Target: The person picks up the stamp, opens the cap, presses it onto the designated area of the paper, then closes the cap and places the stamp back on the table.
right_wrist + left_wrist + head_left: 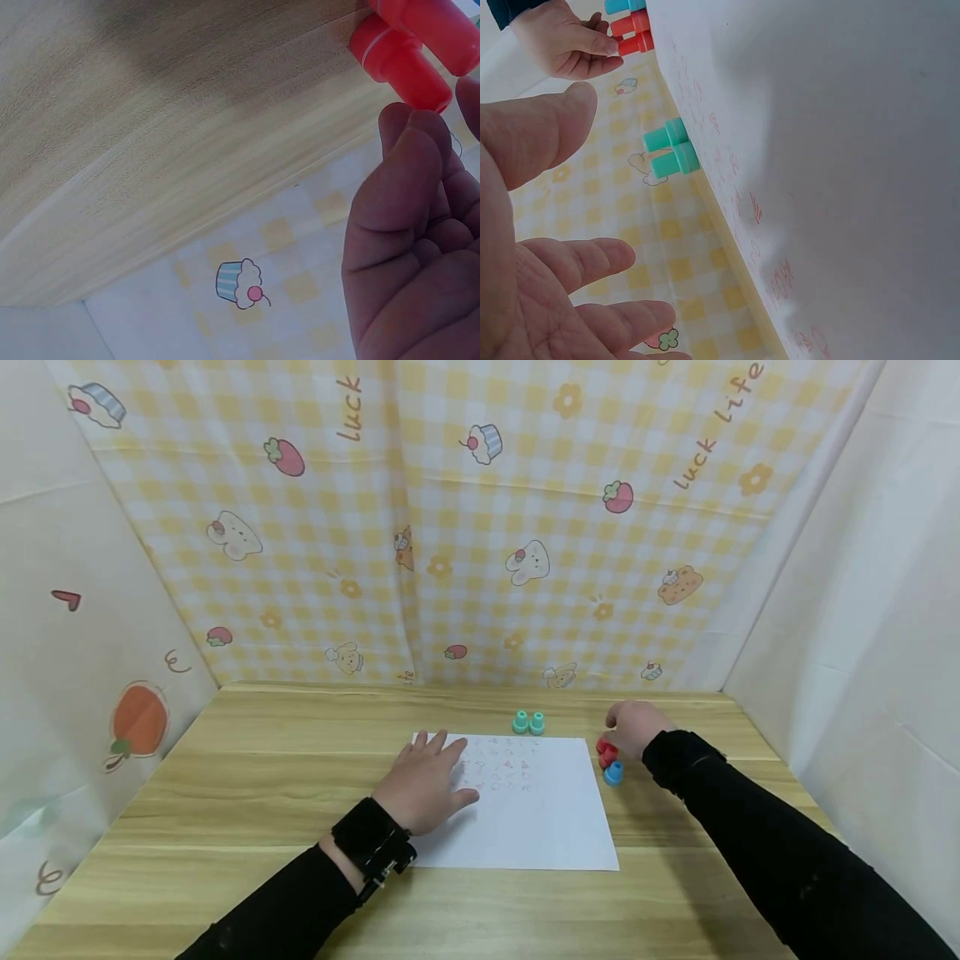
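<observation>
My left hand [426, 783] rests with spread fingers on the left side of a white paper sheet [540, 831]. Faint rows of small red marks [756, 208] run across the sheet's upper part. Just right of the paper, two red toy stamps [409, 64] stand touching, with a blue stamp [613, 773] nearer to me. My right hand [637, 727] is at the farther red stamp, its fingers bent. In the right wrist view the thumb and a fingertip lie against that stamp's narrow end; whether they pinch it is unclear.
Two teal stamps [528, 722] stand side by side behind the paper's far edge. All sit on a wood-grain table [247, 793]. A yellow checked cloth [465, 527] hangs at the back, with white cloths [862, 610] at both sides.
</observation>
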A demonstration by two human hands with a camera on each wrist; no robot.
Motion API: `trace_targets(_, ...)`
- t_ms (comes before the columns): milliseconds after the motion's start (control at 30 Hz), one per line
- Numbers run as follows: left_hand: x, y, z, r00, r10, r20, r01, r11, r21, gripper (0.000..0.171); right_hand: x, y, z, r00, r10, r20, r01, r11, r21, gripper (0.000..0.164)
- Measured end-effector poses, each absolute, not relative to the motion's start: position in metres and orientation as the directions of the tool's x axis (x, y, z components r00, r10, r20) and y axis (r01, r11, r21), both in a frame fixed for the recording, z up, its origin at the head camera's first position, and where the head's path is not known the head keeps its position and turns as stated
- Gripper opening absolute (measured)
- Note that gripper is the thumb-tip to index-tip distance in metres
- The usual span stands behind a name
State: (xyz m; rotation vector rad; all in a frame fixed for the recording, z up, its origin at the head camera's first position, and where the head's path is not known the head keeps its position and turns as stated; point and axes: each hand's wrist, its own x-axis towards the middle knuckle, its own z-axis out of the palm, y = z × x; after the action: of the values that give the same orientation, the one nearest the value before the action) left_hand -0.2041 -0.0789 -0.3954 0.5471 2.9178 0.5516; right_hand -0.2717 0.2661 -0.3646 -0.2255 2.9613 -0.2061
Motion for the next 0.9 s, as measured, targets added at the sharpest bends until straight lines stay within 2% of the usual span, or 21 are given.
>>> trace_targets(367,-0.206,-0.078,-0.397,-0.929,0.367,-0.053,0.323,0.87,0.372,0.078,-0.276,0.267,-0.371,-0.975,-0.159,-0.154,-0.135,0.978,-0.157,0.031)
trace_targets(900,-0.205,-0.079,-0.395,-0.929,0.366,-0.053,0.322,0.869,0.376,0.077,-0.28,0.269,-0.375,-0.977,-0.145,-0.156,-0.117,0.978,-0.174,0.018)
